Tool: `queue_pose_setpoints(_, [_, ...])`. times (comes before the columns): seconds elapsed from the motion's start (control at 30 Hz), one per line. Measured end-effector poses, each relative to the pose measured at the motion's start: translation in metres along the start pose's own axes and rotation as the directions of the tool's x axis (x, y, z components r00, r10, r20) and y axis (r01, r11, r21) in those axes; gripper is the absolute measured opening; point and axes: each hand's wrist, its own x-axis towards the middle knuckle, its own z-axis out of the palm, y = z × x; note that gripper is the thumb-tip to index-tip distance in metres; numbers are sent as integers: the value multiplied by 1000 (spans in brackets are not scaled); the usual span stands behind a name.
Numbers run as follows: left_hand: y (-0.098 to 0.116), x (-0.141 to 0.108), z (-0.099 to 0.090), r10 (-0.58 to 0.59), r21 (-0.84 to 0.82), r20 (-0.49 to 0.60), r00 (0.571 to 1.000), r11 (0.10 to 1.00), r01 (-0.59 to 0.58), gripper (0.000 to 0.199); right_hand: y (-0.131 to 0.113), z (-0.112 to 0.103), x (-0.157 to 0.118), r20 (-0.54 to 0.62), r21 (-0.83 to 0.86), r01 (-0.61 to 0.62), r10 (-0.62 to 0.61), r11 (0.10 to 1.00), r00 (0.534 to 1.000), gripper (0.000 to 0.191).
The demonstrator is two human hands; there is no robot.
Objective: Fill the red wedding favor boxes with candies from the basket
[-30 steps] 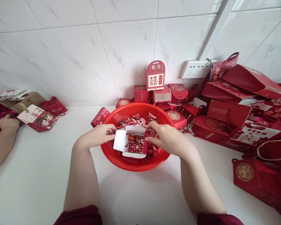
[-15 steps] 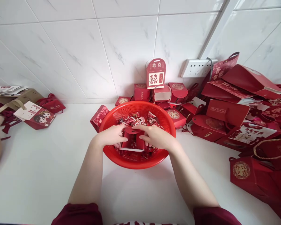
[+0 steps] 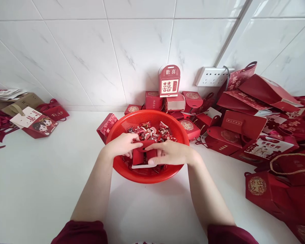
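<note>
A small red gift box (image 3: 138,158), partly open with a pale front edge, is between my two hands over a red plastic basket (image 3: 120,122). My left hand (image 3: 125,144) grips its left side, thumb on the upper flap. On the other side, my right hand (image 3: 169,152) holds the flap and wall, its index finger along the top and its thumb near the front edge. Wrapped candies (image 3: 149,130) in red and white lie in the basket behind the box. Some fingertips of both hands are hidden by the box.
Several red gift boxes (image 3: 193,99) stand behind the basket against the tiled wall, one topped by an upright box (image 3: 169,81). Red bags and boxes (image 3: 244,123) are piled on the right, below a power strip (image 3: 212,77). More gift boxes (image 3: 38,123) lie at left.
The box's upper flap has folded down further over its opening. My right thumb has shifted toward the front edge. Another person's hand at the far left has gone out of view.
</note>
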Motion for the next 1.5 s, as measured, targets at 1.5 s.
queue_pose_setpoints(1.5, [-153, -103, -29, -72, 205, -856, 513, 863, 462, 71, 4, -5, -65, -302, -164, -159, 104, 974, 948, 30])
